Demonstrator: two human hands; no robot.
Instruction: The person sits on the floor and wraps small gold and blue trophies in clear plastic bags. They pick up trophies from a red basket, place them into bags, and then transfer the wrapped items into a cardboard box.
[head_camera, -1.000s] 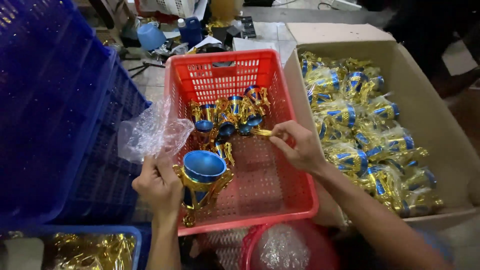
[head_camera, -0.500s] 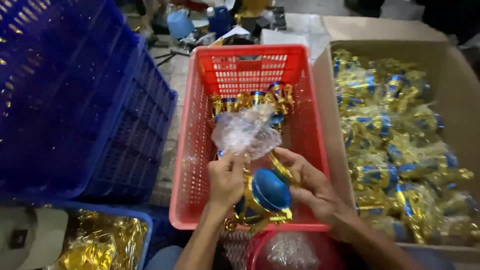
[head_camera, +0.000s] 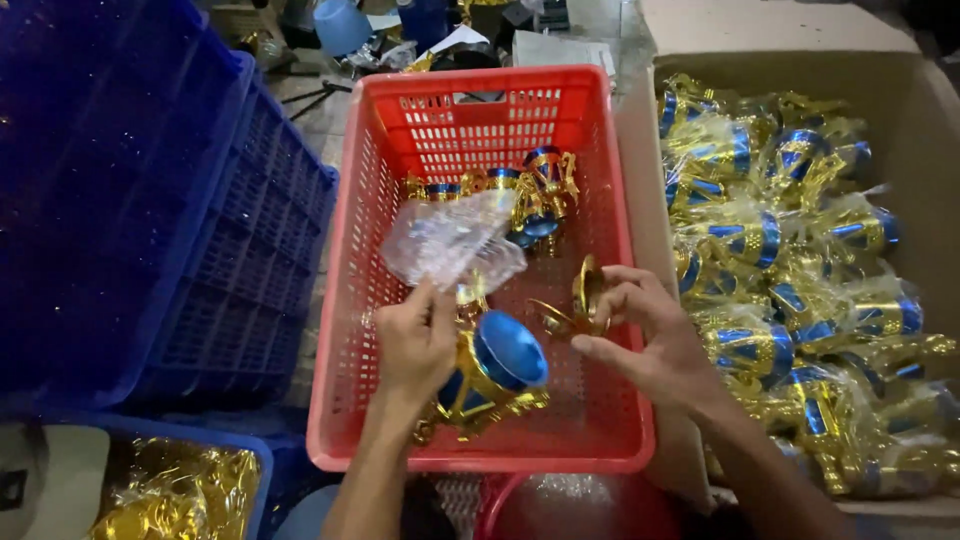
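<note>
Now blue-gold cup (head_camera: 497, 368) tilted, mouth facing up-right.

Open brown cardboard box (head_camera: 930, 130) at right, clear-wrapped blue-gold pieces (head_camera: 800, 270) inside, clear plastic bag (head_camera: 452, 245) in left-hand fingers (head_camera: 420, 300)

left hand (head_camera: 415, 340): fist-like, fingers curled shut, thumb up, forearm coming from bottom edge
right hand (head_camera: 655, 335): fingers bent, pinching, palm facing left, forearm angled from lower right
</note>
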